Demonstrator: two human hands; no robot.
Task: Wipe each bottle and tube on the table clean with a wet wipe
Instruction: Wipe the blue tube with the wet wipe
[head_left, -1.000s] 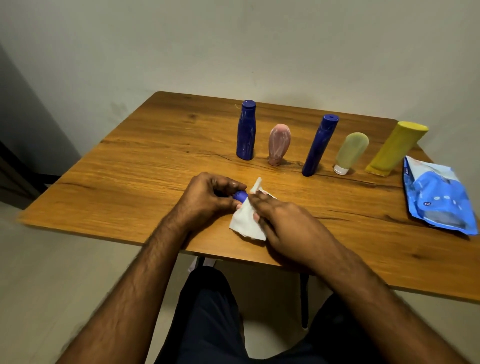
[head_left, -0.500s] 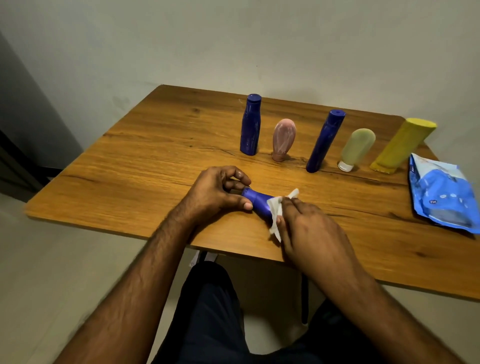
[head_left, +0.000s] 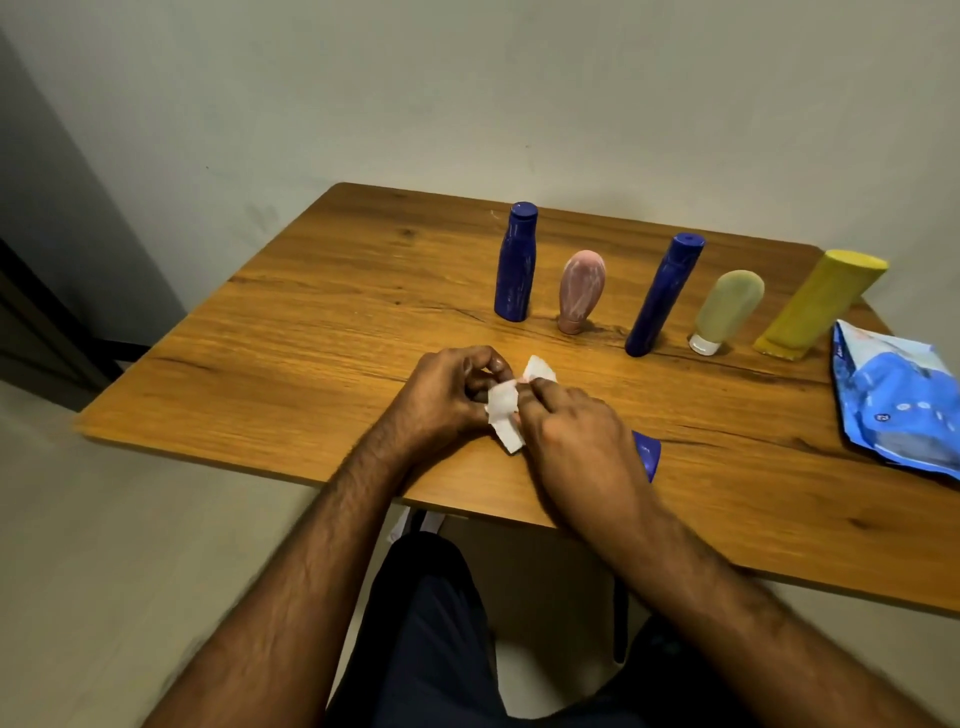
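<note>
A blue tube (head_left: 647, 455) lies on the wooden table (head_left: 311, 364) near the front edge; only its flat crimped end shows, poking out to the right of my right hand (head_left: 576, 447). My right hand presses a white wet wipe (head_left: 503, 411) around the tube's cap end. My left hand (head_left: 447, 397) pinches that same end from the left; the cap is hidden by the wipe and fingers. Behind them stand a blue bottle (head_left: 516, 265), a pink tube (head_left: 581, 288), a second blue bottle (head_left: 665, 296), a pale green tube (head_left: 727, 312) and a yellow tube (head_left: 815, 306).
A blue wet-wipe pack (head_left: 898, 400) lies flat at the table's right edge. The table stands against a plain wall. My dark-trousered legs are under the front edge.
My right hand has slid the wipe leftward along the blue tube, from its middle up to the cap end at my left fingers. The tube's flat end now shows beside my right hand.
</note>
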